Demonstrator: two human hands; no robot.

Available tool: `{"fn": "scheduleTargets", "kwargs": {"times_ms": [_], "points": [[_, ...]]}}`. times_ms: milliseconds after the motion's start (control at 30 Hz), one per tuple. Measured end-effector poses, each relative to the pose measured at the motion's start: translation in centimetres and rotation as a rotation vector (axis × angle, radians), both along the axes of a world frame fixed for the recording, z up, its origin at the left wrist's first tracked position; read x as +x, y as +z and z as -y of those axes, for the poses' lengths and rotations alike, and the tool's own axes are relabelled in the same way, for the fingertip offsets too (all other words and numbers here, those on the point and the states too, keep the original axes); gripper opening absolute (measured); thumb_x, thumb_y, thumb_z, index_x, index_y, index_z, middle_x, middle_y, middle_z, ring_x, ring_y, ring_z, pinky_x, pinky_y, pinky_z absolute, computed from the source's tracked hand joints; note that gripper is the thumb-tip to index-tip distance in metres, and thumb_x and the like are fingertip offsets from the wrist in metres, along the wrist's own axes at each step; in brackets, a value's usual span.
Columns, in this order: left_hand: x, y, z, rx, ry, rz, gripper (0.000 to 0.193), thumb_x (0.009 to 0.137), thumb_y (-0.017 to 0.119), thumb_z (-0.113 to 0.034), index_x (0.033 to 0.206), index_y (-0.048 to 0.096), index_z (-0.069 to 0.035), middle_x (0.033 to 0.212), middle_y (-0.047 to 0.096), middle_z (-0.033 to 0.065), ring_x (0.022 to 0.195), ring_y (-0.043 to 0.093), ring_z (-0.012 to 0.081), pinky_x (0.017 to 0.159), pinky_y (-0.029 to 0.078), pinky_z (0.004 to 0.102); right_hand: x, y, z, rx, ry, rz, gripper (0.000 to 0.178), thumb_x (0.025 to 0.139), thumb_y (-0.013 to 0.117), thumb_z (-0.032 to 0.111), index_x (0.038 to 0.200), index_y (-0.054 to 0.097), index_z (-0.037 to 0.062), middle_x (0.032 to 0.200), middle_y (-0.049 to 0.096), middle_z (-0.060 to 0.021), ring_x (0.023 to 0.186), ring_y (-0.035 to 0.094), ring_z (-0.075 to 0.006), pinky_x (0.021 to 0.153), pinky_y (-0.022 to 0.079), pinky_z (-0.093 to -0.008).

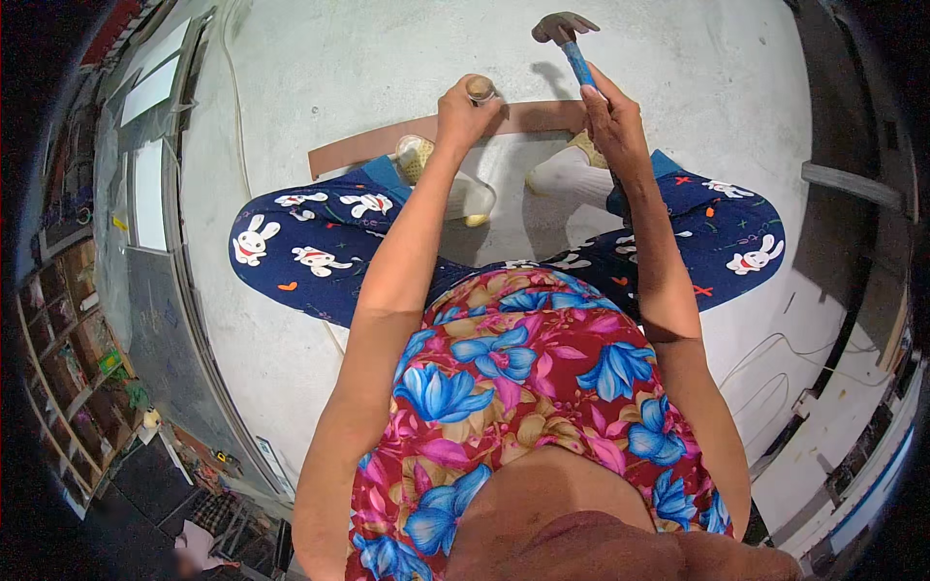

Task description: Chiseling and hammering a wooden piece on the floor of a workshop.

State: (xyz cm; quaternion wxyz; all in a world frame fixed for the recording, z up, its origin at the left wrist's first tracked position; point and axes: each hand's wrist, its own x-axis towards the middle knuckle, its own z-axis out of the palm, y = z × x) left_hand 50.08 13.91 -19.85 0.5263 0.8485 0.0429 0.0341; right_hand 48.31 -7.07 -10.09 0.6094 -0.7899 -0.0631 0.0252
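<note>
Closed around an upright wooden-handled tool is my left hand. The tool's round end with a metal rim faces up; its lower end is hidden. My right hand grips the blue handle of a claw hammer, raised to the right of the tool, its dark metal head apart from it. A long brown board lies across the floor, running behind and below both hands. My feet, in white socks and yellow dotted footwear, are at the board's near edge.
The pale concrete floor spreads around me. A thin cable runs along its left side, near a panelled frame and a shelf rack. At the right are a grey bar and loose thin wires.
</note>
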Motion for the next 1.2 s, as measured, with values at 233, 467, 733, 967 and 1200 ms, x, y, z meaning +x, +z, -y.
{"fn": "scheduleTargets", "kwargs": {"times_ms": [233,467,733,967,1200], "points": [[0.5,-0.3,1.8,0.069,-0.013,0.019,0.029,0.068,0.072,-0.015,0.092,0.061,-0.003,0.082,0.066,0.0109,0.077,0.064,0.0205,0.072,0.049,0.0309,-0.1,-0.2,0.3,-0.003,-0.004,-0.008,0.036,0.092,0.049,0.013,0.126,0.048,0.0029,0.083,0.055,0.0028,0.066,0.045,-0.0061,0.056,0.04,-0.022],[-1.1,-0.5,6.3,0.004,-0.064,0.219,0.018,0.073,0.062,-0.008,0.091,0.058,-0.008,0.09,0.063,0.0116,0.084,0.062,0.0251,0.072,0.049,0.0344,0.0,0.6,1.0,-0.25,-0.012,-0.048,0.038,0.091,0.05,0.021,0.125,0.05,0.0041,0.063,0.047,0.0051,0.055,0.04,-0.0057,0.048,0.035,-0.0233],[-1.9,-2.0,8.9,0.368,-0.091,0.247,0.023,0.074,0.062,-0.014,0.095,0.053,-0.006,0.084,0.06,0.0121,0.077,0.061,0.0283,0.063,0.047,0.0401,-0.6,2.3,0.4,-0.025,-0.082,-0.128,0.04,0.09,0.047,0.02,0.126,0.049,0.0039,0.061,0.039,0.0063,0.052,0.034,-0.0034,0.046,0.028,-0.0194],[-2.2,-2.4,9.2,0.372,-0.063,0.367,0.014,0.075,0.056,-0.009,0.088,0.051,-0.005,0.078,0.06,0.0141,0.07,0.061,0.0297,0.06,0.048,0.0394,-1.4,3.5,0.6,-0.019,-0.144,-0.168,0.041,0.092,0.048,0.02,0.129,0.045,0.0029,0.058,0.041,0.0058,0.048,0.035,-0.0019,0.042,0.027,-0.0175],[-2.0,-2.4,9.2,0.371,-0.045,0.341,0.014,0.076,0.057,-0.013,0.086,0.05,-0.005,0.077,0.06,0.0144,0.072,0.061,0.0302,0.061,0.048,0.0398,-2.4,3.4,1.1,-0.042,-0.149,-0.175,0.04,0.093,0.046,0.02,0.129,0.045,0.0033,0.058,0.04,0.0057,0.048,0.034,-0.0023,0.042,0.027,-0.0183]]}}
